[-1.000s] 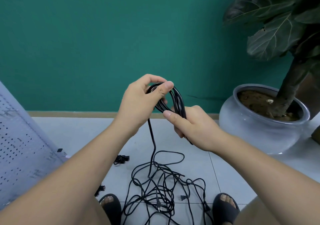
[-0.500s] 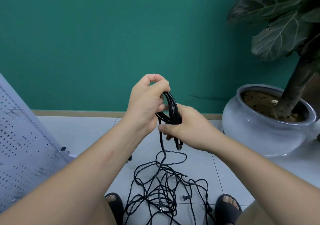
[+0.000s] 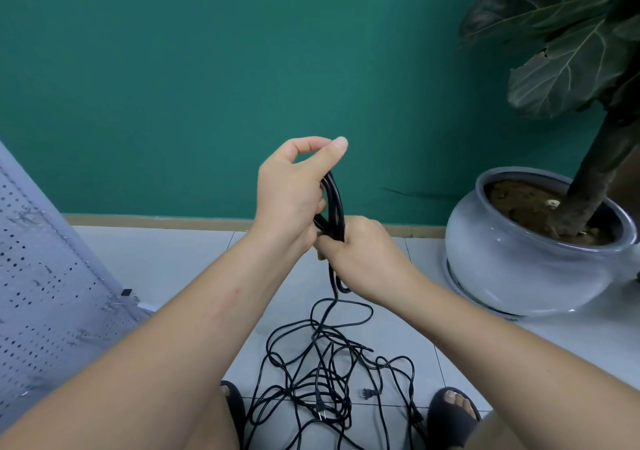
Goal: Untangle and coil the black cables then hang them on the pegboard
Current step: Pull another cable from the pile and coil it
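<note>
A narrow coil of black cable [image 3: 334, 203] stands upright between my hands in front of the green wall. My left hand [image 3: 294, 193] grips the coil's upper part, its thumb and forefinger curled above the loops. Just below and to the right, my right hand [image 3: 360, 259] is closed round the coil's lower part. From the coil one strand hangs down to a tangled pile of black cables [image 3: 325, 383] on the tiled floor between my feet. A two-pin plug [image 3: 367, 394] lies in that pile. The grey pegboard [image 3: 41, 297] leans at the left edge.
A large grey pot [image 3: 519, 269] with a big-leaved plant [image 3: 568, 44] stands on the floor at the right. My feet in dark sandals [image 3: 450, 415] flank the cable pile. A small black piece [image 3: 126, 291] lies by the pegboard's foot.
The coil's loops have been squeezed from a wider oval into a narrow upright bundle. My right hand has slid lower on the coil, and my left thumb has lifted above it.
</note>
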A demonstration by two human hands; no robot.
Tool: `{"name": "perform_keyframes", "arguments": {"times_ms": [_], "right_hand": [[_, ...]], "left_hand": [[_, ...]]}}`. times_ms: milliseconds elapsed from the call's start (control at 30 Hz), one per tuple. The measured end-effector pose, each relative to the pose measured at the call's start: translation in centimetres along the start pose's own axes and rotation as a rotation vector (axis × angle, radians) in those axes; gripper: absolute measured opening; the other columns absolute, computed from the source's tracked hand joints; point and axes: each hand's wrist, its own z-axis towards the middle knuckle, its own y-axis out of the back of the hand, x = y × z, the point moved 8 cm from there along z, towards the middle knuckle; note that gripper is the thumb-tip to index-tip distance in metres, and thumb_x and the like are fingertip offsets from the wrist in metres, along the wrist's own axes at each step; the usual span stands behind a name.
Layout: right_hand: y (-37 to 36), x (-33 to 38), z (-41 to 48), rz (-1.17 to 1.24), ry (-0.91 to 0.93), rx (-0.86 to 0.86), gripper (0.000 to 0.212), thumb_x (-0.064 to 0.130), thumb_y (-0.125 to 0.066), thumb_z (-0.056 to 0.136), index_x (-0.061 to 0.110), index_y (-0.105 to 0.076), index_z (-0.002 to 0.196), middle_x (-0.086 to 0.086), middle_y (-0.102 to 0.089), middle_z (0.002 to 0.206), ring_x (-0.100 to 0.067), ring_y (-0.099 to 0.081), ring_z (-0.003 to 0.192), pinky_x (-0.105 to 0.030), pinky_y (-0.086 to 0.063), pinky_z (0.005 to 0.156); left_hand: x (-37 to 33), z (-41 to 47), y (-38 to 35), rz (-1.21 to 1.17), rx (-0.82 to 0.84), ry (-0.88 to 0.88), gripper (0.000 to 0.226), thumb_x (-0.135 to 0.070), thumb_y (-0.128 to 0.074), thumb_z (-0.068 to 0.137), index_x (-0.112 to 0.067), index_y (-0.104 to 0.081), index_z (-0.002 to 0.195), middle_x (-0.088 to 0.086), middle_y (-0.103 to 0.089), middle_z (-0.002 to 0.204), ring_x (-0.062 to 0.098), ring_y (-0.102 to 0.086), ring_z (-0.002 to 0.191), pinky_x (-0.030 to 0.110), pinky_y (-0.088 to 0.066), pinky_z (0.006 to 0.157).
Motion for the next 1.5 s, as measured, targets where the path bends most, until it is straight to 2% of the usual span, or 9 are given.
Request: {"name": "perform_keyframes", "arguments": {"times_ms": [100,267,567,767,867,1167,1267,1400,1500], "right_hand": [[-0.6,0.2,0.2,0.020,0.021,0.067,0.035,0.030,-0.057,0.100,0.010,-0.040,0.077,-0.004,-0.046,0.068,-0.024,-0.040,0.061,-0.038,-0.036,0.060],[-1.1,-0.5,0.4,0.143,0.027,0.172,0.036,0.035,-0.060,0.108,0.007,-0.054,0.085,-0.004,-0.076,0.080,-0.014,-0.075,0.076,-0.045,-0.058,0.083],[2.4,-2.5,0.8,0.367,-0.014,0.131,0.044,0.033,-0.056,0.112,0.010,-0.057,0.074,-0.011,-0.060,0.062,-0.033,-0.079,0.073,-0.048,-0.050,0.075],[6.3,-2.6,1.3,0.496,0.028,-0.038,0.049,0.035,-0.058,0.111,0.008,-0.057,0.070,-0.016,-0.059,0.064,-0.030,-0.070,0.065,-0.028,-0.048,0.057],[7.6,-2.7,1.4,0.650,0.032,-0.110,0.043,0.036,-0.059,0.111,0.009,-0.055,0.077,-0.014,-0.054,0.065,-0.032,-0.067,0.064,-0.039,-0.049,0.060],[11.6,-3.8,0.7,0.825,0.066,-0.462,0.038,0.032,-0.060,0.110,0.011,-0.054,0.080,-0.008,-0.051,0.064,-0.027,-0.056,0.059,-0.038,-0.053,0.063],[12.7,-4.3,0.3,0.828,0.063,-0.565,0.038,0.033,-0.059,0.111,0.012,-0.051,0.080,-0.006,-0.050,0.065,-0.026,-0.053,0.055,-0.037,-0.050,0.061],[13.4,-4.7,0.0,0.684,0.058,-0.652,0.039,0.035,-0.058,0.110,0.015,-0.051,0.077,-0.004,-0.051,0.063,-0.024,-0.051,0.054,-0.038,-0.046,0.060],[13.1,-4.7,0.6,0.506,0.078,-0.632,0.041,0.032,-0.058,0.110,0.005,-0.050,0.080,-0.005,-0.052,0.062,-0.020,-0.051,0.053,-0.030,-0.044,0.053]], "left_hand": [[-0.8,0.5,1.0,0.138,-0.072,-0.091,0.027,-0.044,-0.089,0.084,-0.023,-0.073,0.090,-0.011,-0.042,0.059,0.016,-0.034,0.053,0.028,-0.034,0.053],[-0.4,1.2,0.8,0.264,0.003,-0.040,0.035,-0.047,-0.086,0.086,-0.016,-0.072,0.093,0.000,-0.042,0.064,0.019,-0.034,0.050,0.027,-0.035,0.050],[1.9,0.6,-1.1,0.138,0.247,0.079,0.038,-0.044,-0.049,0.111,-0.014,-0.070,0.102,0.004,-0.071,0.089,0.020,-0.072,0.080,0.037,-0.057,0.080],[6.9,-2.6,-3.6,0.442,0.596,0.179,0.021,-0.016,-0.047,0.092,-0.020,-0.067,0.094,-0.003,-0.077,0.095,0.015,-0.074,0.095,0.045,-0.052,0.106],[9.5,-4.4,-4.7,0.528,0.690,0.230,0.026,-0.010,-0.050,0.101,-0.017,-0.072,0.112,-0.007,-0.080,0.115,0.010,-0.071,0.116,0.036,-0.049,0.104],[16.7,-8.4,-4.3,0.780,0.750,0.341,0.024,-0.034,-0.043,0.112,-0.024,-0.064,0.115,-0.001,-0.079,0.110,0.016,-0.072,0.110,0.033,-0.053,0.094],[17.2,-9.4,-4.2,0.907,0.826,0.315,0.029,-0.040,-0.040,0.112,-0.028,-0.066,0.107,-0.001,-0.081,0.098,0.017,-0.076,0.098,0.041,-0.059,0.099],[14.6,-10.0,-5.4,1.062,0.895,0.142,0.036,-0.038,-0.039,0.115,-0.016,-0.066,0.105,0.001,-0.067,0.071,0.009,-0.063,0.057,0.021,-0.047,0.057],[11.0,-9.9,-6.3,1.183,0.830,-0.125,0.039,-0.039,-0.044,0.114,-0.017,-0.072,0.097,-0.007,-0.052,0.062,0.001,-0.048,0.047,0.016,-0.031,0.049]]}}
